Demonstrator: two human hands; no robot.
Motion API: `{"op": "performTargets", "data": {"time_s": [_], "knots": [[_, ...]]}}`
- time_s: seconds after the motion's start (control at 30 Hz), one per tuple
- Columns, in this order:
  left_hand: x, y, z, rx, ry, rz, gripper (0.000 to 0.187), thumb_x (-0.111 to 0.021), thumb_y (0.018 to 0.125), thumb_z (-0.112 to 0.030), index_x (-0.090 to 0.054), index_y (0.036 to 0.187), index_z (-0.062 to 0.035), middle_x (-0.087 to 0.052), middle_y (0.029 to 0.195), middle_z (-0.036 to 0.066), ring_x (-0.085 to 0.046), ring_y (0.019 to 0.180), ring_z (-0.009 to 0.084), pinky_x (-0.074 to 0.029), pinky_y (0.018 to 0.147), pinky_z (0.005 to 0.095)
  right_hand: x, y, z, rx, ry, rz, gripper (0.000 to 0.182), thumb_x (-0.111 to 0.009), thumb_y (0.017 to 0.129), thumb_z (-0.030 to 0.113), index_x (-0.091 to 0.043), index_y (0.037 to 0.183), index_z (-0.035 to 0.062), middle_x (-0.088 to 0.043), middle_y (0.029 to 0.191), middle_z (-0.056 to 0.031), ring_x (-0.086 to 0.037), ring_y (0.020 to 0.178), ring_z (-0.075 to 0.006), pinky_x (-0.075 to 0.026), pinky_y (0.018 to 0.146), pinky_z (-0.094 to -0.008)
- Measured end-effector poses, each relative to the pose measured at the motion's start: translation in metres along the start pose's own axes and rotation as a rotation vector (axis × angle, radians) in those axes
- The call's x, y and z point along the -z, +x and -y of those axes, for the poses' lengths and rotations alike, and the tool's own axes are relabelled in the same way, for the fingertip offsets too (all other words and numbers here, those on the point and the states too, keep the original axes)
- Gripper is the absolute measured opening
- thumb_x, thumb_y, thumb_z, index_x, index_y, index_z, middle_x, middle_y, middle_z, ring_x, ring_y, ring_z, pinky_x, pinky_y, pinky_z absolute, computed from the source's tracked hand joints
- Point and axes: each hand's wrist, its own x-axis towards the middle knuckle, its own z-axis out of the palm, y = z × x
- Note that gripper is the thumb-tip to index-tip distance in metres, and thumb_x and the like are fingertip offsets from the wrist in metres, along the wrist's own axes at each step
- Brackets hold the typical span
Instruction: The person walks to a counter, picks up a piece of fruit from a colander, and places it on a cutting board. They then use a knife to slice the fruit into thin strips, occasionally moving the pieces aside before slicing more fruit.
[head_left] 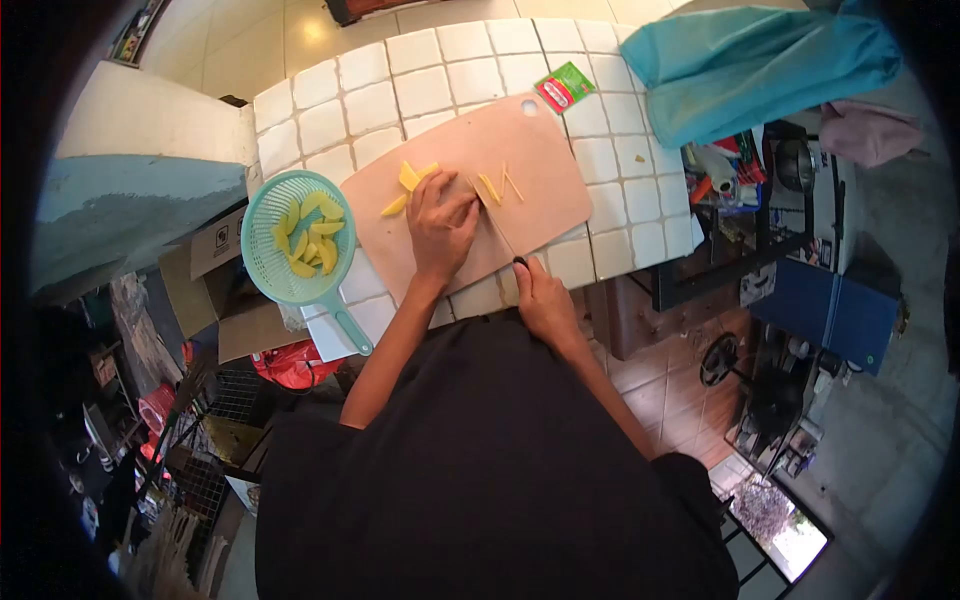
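On the pink cutting board (555,185) my left hand (441,222) has its fingers curled and pressed down beside the knife blade. What lies under those fingertips is too small to make out. My right hand (546,300) is wrapped round the black handle of a knife (500,235), whose thin blade points up and left toward my left fingertips. Yellow pieces (409,177) lie just beyond and to the left of my left hand. To the right of the blade are thin yellow strips (489,190) on the board.
A mint-green strainer (262,265) with yellow wedges (318,245) sits left of the board, its handle toward me. A green and red packet (565,88) lies on the white tiled counter (415,54) beyond the board. Teal cloth (745,75) covers the counter's right corner.
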Motion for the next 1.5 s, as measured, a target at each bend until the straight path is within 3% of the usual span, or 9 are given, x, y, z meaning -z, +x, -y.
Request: {"op": "performTargets", "data": {"time_s": [0.23, 0.33, 0.5, 0.57, 0.67, 0.87, 1.13, 1.33, 1.5], "knots": [[-0.003, 0.001, 0.000, -0.019, 0.020, -0.038, 0.011, -0.080, 0.079, -0.014, -0.079, 0.089, -0.0097, -0.065, 0.125, 0.008, -0.054, 0.129, 0.0287, -0.039, 0.108, 0.0428, -0.007, 0.013, -0.008, 0.064, 0.125, -0.032, 0.039, -0.041, 0.108, 0.039, -0.059, 0.104, 0.0043, -0.067, 0.090, -0.0341, -0.061, 0.088, -0.0576, -0.046, 0.076, -0.0656], [-0.002, 0.001, -0.002, -0.006, 0.001, -0.047, 0.010, -0.080, 0.079, -0.014, -0.079, 0.088, -0.0100, -0.066, 0.125, 0.007, -0.054, 0.129, 0.0288, -0.039, 0.108, 0.0427, -0.004, 0.002, -0.031, 0.119, 0.183, -0.059, 0.042, -0.043, 0.108, 0.040, -0.060, 0.098, 0.0027, -0.066, 0.075, -0.0253, -0.066, 0.072, -0.0469, -0.049, 0.066, -0.0573], [-0.003, 0.004, -0.002, -0.016, 0.028, -0.054, 0.010, -0.080, 0.080, -0.015, -0.079, 0.088, -0.0099, -0.066, 0.125, 0.008, -0.055, 0.128, 0.0290, -0.039, 0.108, 0.0425, 0.038, -0.005, -0.041, -0.277, 0.653, 0.402, 0.046, -0.040, 0.111, 0.044, -0.057, 0.088, 0.0083, -0.045, 0.059, 0.0029, -0.043, 0.052, -0.0048, -0.035, 0.050, -0.0260], [-0.003, 0.000, -0.003, -0.024, 0.034, -0.038, 0.010, -0.080, 0.080, -0.015, -0.079, 0.089, -0.0099, -0.066, 0.124, 0.008, -0.055, 0.128, 0.0291, -0.040, 0.108, 0.0425, 0.041, -0.001, -0.048, -0.335, 0.712, 0.429, 0.046, -0.048, 0.108, 0.041, -0.060, 0.086, 0.0025, -0.051, 0.064, -0.0022, -0.053, 0.061, -0.0108, -0.042, 0.058, -0.0320], [-0.002, 0.003, -0.005, -0.027, 0.049, -0.041, 0.010, -0.079, 0.081, -0.015, -0.078, 0.089, -0.0094, -0.066, 0.123, 0.009, -0.056, 0.127, 0.0293, -0.040, 0.107, 0.0427, 0.024, 0.007, -0.064, 0.022, 0.396, 0.119, 0.044, -0.055, 0.104, 0.042, -0.066, 0.099, -0.0001, -0.065, 0.070, -0.0115, -0.063, 0.066, -0.0243, -0.049, 0.065, -0.0393], [-0.006, 0.000, -0.004, -0.074, 0.086, -0.077, 0.011, -0.079, 0.081, -0.014, -0.078, 0.091, -0.0085, -0.067, 0.123, 0.010, -0.057, 0.125, 0.0298, -0.040, 0.106, 0.0428, 0.050, -0.003, -0.034, -0.004, 0.152, -0.068, 0.039, -0.067, 0.095, 0.043, -0.069, 0.105, 0.0050, -0.073, 0.088, -0.0220, -0.071, 0.085, -0.0409, -0.053, 0.073, -0.0468], [-0.003, -0.001, -0.016, 0.002, -0.061, -0.006, 0.028, -0.065, 0.086, -0.005, -0.073, 0.113, -0.0097, -0.063, 0.133, 0.013, -0.051, 0.136, 0.0337, -0.036, 0.113, 0.0451, 0.083, 0.008, -0.047, 0.085, -0.050, -0.143, 0.037, -0.072, 0.092, 0.042, -0.071, 0.106, 0.0072, -0.074, 0.094, -0.0209, -0.071, 0.093, -0.0417, -0.055, 0.077, -0.0494], [-0.004, 0.003, -0.039, -0.112, 0.202, 0.155, 0.040, -0.058, 0.090, -0.005, -0.068, 0.128, -0.0113, -0.051, 0.150, 0.016, -0.038, 0.146, 0.0380, -0.027, 0.120, 0.0504, 0.108, 0.025, -0.054, 0.274, -0.089, -0.129, 0.035, -0.072, 0.092, 0.038, -0.071, 0.108, 0.0076, -0.074, 0.098, -0.0172, -0.071, 0.092, -0.0384, -0.055, 0.077, -0.0470], [-0.005, 0.003, -0.051, -0.040, 0.251, 0.052, 0.039, -0.060, 0.088, -0.006, -0.068, 0.126, -0.0110, -0.050, 0.151, 0.016, -0.037, 0.147, 0.0370, -0.031, 0.118, 0.0493, 0.128, 0.037, -0.050, 0.279, -0.140, -0.011, 0.037, -0.071, 0.093, 0.040, -0.071, 0.109, 0.0064, -0.074, 0.099, -0.0172, -0.071, 0.092, -0.0380, -0.055, 0.077, -0.0471]]}}
